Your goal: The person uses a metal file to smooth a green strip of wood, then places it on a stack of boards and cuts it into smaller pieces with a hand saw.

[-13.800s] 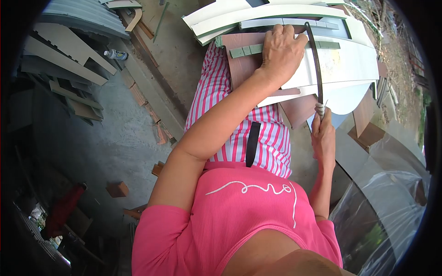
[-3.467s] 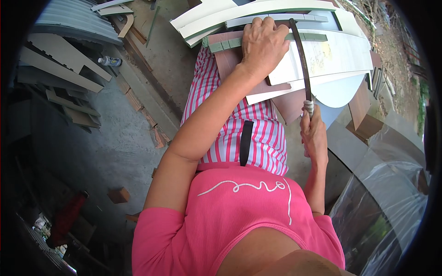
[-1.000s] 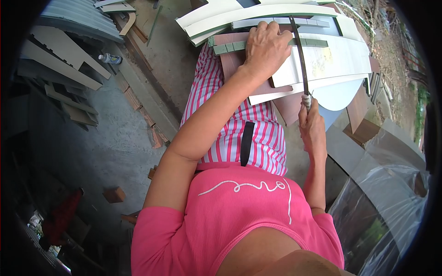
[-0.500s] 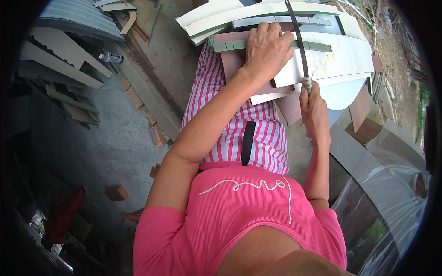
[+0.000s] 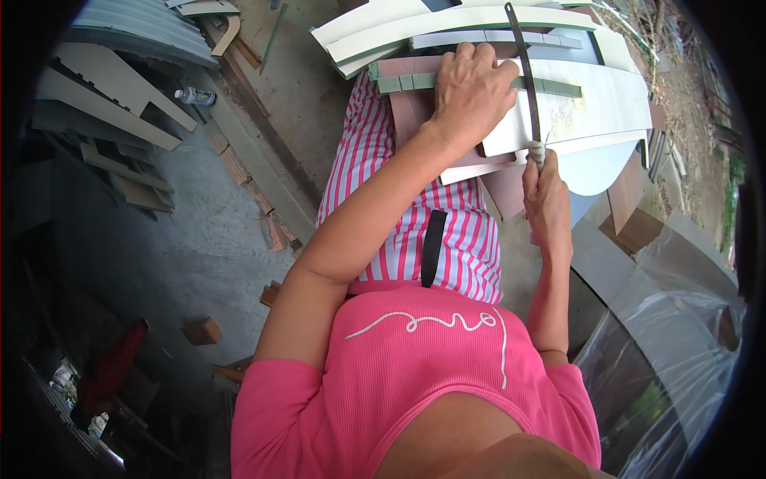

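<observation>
My left hand [image 5: 476,92]: fingers bent, laid over the green strip [image 5: 558,86], which shows to either side; whether they close round it, I cannot tell. My right hand [image 5: 548,199]: nearer, to the right, closed on the wrapped handle [image 5: 537,152] of a blade. Blade [image 5: 523,68]: long, thin, dark, pointing away from me, crossing above the strip just right of my left hand; contact with it not clear. Strip: marked by cross lines at its left part, lying left to right over a brown board [image 5: 408,112] and a white board [image 5: 598,120]. Grey strip [image 5: 495,37]: just beyond, also cross-lined. Curved panel [image 5: 391,33]: pale, green-edged, farther still. Trousers [image 5: 363,160]: pink-striped, mine, partly under the boards. Bottle [image 5: 195,96]: on its side, well to the left. Plastic sheet [image 5: 678,319]: clear, creased, near right.
</observation>
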`<move>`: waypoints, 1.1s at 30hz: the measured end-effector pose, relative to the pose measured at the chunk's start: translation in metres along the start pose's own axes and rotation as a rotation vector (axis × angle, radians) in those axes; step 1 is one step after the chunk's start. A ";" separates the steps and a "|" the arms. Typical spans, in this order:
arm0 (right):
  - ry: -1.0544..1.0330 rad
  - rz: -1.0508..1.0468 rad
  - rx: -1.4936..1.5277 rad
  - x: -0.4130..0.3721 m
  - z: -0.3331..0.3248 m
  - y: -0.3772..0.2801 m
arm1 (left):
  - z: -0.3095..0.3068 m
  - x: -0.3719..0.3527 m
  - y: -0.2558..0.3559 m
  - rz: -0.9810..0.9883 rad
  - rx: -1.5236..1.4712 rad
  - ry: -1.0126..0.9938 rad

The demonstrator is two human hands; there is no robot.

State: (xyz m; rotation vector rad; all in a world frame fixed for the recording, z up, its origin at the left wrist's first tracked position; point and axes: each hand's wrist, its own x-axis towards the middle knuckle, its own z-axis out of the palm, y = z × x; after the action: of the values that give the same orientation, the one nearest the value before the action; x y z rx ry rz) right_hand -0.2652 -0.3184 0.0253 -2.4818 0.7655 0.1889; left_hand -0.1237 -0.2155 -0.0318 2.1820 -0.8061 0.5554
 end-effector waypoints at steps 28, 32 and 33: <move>-0.094 0.209 0.065 -0.030 -0.004 -0.002 | 0.003 0.003 0.003 -0.026 0.013 -0.013; -0.062 0.178 0.049 -0.041 -0.001 0.017 | 0.001 0.004 -0.002 0.008 -0.019 -0.040; -0.052 0.148 0.044 -0.041 0.000 0.018 | 0.002 0.004 -0.002 0.007 -0.015 -0.033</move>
State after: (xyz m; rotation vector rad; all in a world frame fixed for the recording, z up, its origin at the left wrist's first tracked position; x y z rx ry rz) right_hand -0.3091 -0.3112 0.0285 -2.3699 0.9220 0.2862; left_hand -0.1194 -0.2172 -0.0319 2.1809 -0.8336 0.5164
